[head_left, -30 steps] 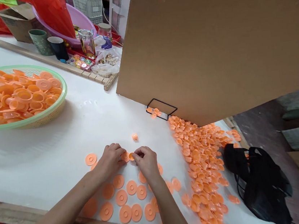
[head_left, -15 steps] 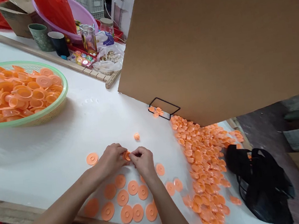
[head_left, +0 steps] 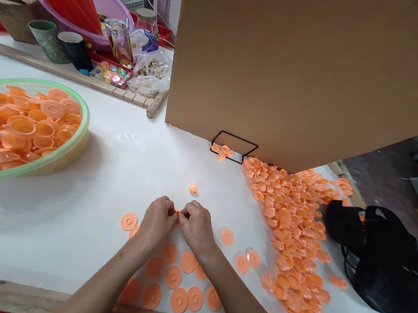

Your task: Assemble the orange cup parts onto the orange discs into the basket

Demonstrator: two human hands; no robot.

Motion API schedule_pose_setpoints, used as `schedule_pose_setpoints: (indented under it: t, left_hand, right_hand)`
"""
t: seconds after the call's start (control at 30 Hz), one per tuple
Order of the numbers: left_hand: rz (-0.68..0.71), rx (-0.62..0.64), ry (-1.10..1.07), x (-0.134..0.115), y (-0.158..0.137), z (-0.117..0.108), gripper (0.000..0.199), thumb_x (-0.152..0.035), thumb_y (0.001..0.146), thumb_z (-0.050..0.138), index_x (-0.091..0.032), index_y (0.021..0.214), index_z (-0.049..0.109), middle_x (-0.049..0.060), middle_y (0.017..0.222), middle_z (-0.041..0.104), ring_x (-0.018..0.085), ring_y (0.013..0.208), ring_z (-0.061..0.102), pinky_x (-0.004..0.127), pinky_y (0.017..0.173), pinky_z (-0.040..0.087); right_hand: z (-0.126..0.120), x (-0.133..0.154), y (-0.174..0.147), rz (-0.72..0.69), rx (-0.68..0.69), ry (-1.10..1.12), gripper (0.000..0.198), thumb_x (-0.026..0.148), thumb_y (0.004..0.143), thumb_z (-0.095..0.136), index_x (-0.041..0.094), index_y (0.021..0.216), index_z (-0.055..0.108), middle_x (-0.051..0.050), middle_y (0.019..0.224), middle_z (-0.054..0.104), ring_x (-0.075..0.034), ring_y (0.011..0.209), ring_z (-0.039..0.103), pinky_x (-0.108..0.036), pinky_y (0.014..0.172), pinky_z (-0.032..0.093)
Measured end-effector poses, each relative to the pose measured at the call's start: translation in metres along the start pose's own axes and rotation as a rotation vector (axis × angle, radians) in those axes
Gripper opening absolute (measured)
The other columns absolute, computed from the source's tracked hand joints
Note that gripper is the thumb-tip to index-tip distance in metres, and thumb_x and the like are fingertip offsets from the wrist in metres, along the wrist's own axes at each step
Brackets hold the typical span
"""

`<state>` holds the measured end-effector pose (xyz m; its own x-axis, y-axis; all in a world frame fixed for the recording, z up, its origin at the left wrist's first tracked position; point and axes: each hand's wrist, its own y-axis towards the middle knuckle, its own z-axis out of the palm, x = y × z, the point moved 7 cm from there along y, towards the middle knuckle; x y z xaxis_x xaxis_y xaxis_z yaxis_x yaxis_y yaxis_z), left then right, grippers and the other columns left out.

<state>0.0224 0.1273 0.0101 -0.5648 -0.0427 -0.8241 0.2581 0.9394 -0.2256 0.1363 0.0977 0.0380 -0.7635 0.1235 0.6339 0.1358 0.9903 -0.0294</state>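
Observation:
My left hand and my right hand meet over the white table, fingertips pinched together around a small orange plastic piece. Only a sliver of the piece shows between the fingers. Flat orange discs with a raised ring, such as this disc, lie scattered below and between my forearms. Left of my left hand are two more discs, one disc in full view and the other partly behind my wrist. Just beyond my right hand sits a loose orange cup-like piece.
A large heap of orange pieces spreads at right, beside a black bag. A cardboard panel rises behind it. At left stands a green-rimmed basket full of orange cup-shaped pieces. Mugs, a glass and bags line the back.
My fingers have closed in over the orange piece, hiding most of it. My right hand has tilted inward. A second disc now shows beside my left wrist. The view has shifted slightly.

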Motion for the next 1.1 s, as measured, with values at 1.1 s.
schedule_pose_setpoints:
  t: [1.1]
  left_hand:
    - [0.274,-0.004,0.282,0.025,-0.003,-0.062,0.034,-0.018,0.07,0.067,-0.025,0.103,0.069,0.006,0.099,0.064,0.023,0.093,0.057,0.034,0.08,0.043]
  right_hand:
    - [-0.011,-0.018,0.001,0.132,0.051,-0.01,0.014,0.029,0.079,0.055,0.024,0.091,0.059,0.007,0.053,0.051,-0.015,0.052,0.05,-0.024,0.053,0.034]
